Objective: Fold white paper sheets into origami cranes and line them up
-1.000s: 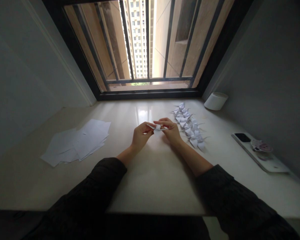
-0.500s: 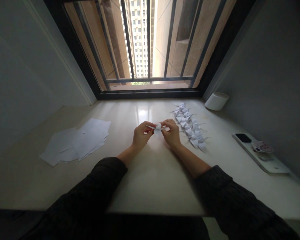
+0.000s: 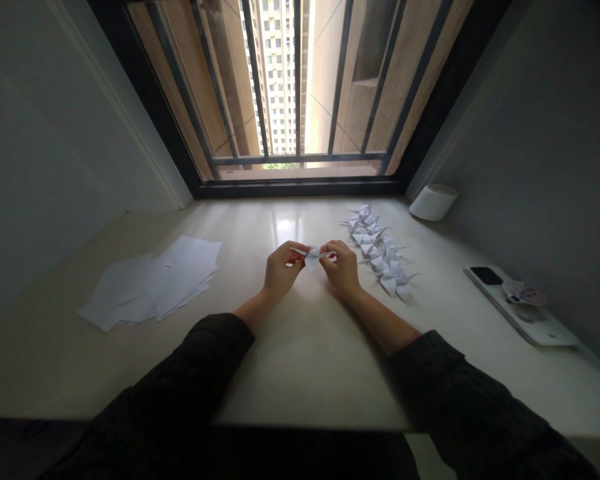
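A small white folded paper crane (image 3: 313,253) is held between my two hands, a little above the white sill. My left hand (image 3: 281,268) pinches its left side with thumb and fingers. On the other side, my right hand (image 3: 342,268) grips the right end the same way. Thin pointed tips of paper stick out past the fingers on both sides; part of the crane is hidden by them. Several finished paper cranes (image 3: 377,250) stand in a cluster just right of my right hand. Left of my left hand lies a loose pile of white paper sheets (image 3: 180,270).
The pale sill (image 3: 300,373) spans the space under a barred window (image 3: 300,190). A white roll-like object (image 3: 433,203) lies at the right wall. Nearer me on the right is a phone (image 3: 525,310) with a round grip on its back.
The crane's middle looks flatter and lower between the fingers than before. My right hand's fingers have shifted slightly on it; everything else stays in place.
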A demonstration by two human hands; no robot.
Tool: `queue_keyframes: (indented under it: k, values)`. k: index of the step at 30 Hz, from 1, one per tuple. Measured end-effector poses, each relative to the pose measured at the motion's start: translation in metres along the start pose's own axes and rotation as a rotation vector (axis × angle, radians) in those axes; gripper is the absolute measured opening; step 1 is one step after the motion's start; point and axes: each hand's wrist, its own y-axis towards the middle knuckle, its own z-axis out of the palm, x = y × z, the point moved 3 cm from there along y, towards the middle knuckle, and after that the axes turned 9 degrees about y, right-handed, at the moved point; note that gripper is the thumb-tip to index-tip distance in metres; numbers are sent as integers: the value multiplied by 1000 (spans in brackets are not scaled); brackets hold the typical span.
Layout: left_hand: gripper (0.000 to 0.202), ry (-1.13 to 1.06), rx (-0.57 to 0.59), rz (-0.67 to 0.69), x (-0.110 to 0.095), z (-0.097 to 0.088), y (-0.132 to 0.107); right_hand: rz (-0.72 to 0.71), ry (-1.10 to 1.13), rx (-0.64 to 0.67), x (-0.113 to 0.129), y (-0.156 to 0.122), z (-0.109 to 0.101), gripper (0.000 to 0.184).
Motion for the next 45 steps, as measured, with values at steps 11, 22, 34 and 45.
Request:
queue_keyframes:
  k: [11,22,34,45]
  values:
    - [15,153,-114,84,-4,-6,-1,71,-65,63,-8,0,5,16]
    - [22,319,-240,41,-1,-22,7,277,335,179,3,-7,16,41]
    - [18,451,-145,85,-1,-15,4,524,569,61,8,-10,21,33]
    - [20,466,-142,72,-8,-14,2,478,546,135,11,-9,20,37]
